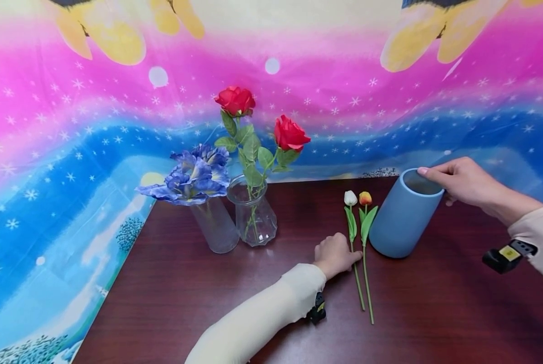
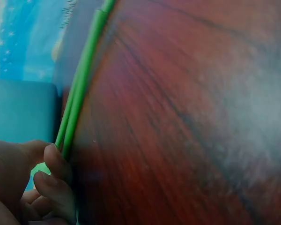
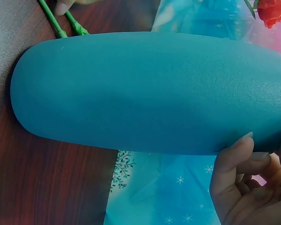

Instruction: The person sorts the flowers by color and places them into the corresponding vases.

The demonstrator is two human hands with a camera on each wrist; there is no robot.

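My left hand (image 1: 337, 255) is low over the table, thumb and fingers pinching the green stem of the white tulip (image 1: 350, 197). Close by on its right lies an orange-yellow tulip (image 1: 365, 198), nearly parallel to it. In the left wrist view the two green stems (image 2: 82, 77) run close together up from the fingertips. With thumb at the rim and curled fingers on the outside, my right hand (image 1: 469, 184) holds the top of a blue vase (image 1: 403, 222). The vase stands on the table just right of the tulips; its wide side fills the right wrist view.
Left of the tulips, a clear glass vase (image 1: 266, 230) holds two red roses (image 1: 236, 101). Beside it, a frosted vase (image 1: 214, 227) carries blue-purple flowers (image 1: 198, 174). A colourful printed cloth (image 1: 335, 116) hangs behind the dark wooden table (image 1: 162, 303).
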